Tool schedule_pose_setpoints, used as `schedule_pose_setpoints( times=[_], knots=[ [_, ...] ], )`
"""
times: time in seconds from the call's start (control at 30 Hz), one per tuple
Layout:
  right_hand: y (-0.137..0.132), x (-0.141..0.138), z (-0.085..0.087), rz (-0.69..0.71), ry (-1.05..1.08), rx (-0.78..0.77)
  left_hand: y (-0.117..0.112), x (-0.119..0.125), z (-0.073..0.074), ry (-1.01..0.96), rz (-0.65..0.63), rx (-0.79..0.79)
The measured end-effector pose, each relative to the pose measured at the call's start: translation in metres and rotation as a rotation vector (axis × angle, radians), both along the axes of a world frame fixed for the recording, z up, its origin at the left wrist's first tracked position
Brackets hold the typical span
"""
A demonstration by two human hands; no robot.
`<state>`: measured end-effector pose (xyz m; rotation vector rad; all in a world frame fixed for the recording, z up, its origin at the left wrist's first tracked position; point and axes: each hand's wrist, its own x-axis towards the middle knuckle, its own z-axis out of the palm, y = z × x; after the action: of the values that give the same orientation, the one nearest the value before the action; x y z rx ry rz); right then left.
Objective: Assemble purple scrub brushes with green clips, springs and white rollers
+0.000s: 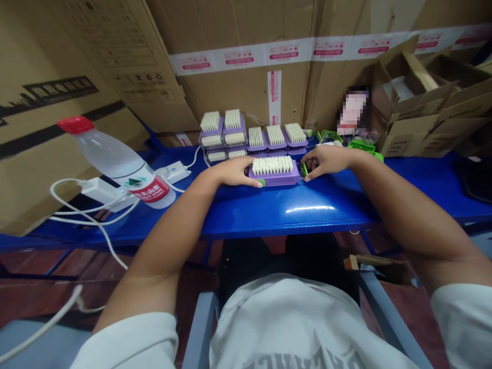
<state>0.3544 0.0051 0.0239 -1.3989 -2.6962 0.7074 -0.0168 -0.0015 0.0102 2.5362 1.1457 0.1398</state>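
A purple brush (280, 177) with white bristles facing up lies at the front of the blue table. My left hand (239, 171) is closed around its left end, where a small green piece shows by the thumb. At the brush's right end, my right hand (325, 160) pinches a small green part (304, 170), partly hidden by the fingers. A narrow gap seems to separate that part from the brush. Behind my hands stand several more purple brushes (275, 136) with white bristles, some of them stacked at the left.
A red-capped water bottle (123, 164) stands at the left beside white power strips (105, 193) and cables. Green parts (361, 145) and a blurred phone-like object (352, 111) lie behind my right hand. Cardboard boxes (407, 136) stand at the right, and tall cardboard lines the table's (238, 215) back.
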Motion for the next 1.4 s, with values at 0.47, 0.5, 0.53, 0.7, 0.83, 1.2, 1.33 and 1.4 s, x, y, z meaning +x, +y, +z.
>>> schedule_pose_setpoints(
  times=[0.47, 0.5, 0.53, 0.7, 0.83, 1.2, 1.33, 1.4],
  knots=[
    [-0.0004, 0.0004, 0.0006, 0.005, -0.011, 0.008, -0.0002, -0.0004, 0.0001, -0.003, 0.010, -0.016],
    [0.0000, 0.0007, 0.0002, 0.007, -0.008, 0.009, -0.0005, -0.0002, 0.0003, -0.004, 0.011, -0.021],
    [0.0002, 0.0010, -0.0002, 0.010, -0.007, 0.009, -0.0008, 0.0000, 0.0005, -0.005, 0.011, -0.025],
    [-0.0003, 0.0004, -0.0004, 0.002, -0.013, -0.002, -0.0010, 0.0000, 0.0006, -0.019, 0.003, -0.030],
    [-0.0001, 0.0004, -0.0008, -0.003, -0.006, -0.001, 0.0005, -0.0012, -0.0010, -0.027, -0.005, -0.021],
    [0.0019, 0.0022, -0.0034, 0.009, 0.005, 0.005, -0.0010, -0.0006, -0.0004, -0.012, -0.005, 0.003],
    [0.0014, 0.0019, -0.0026, 0.013, 0.001, 0.009, -0.0007, -0.0011, -0.0009, -0.018, -0.006, -0.002],
    [0.0008, 0.0014, -0.0020, 0.007, 0.000, 0.010, -0.0004, -0.0015, -0.0011, -0.020, -0.007, 0.000]
  ],
)
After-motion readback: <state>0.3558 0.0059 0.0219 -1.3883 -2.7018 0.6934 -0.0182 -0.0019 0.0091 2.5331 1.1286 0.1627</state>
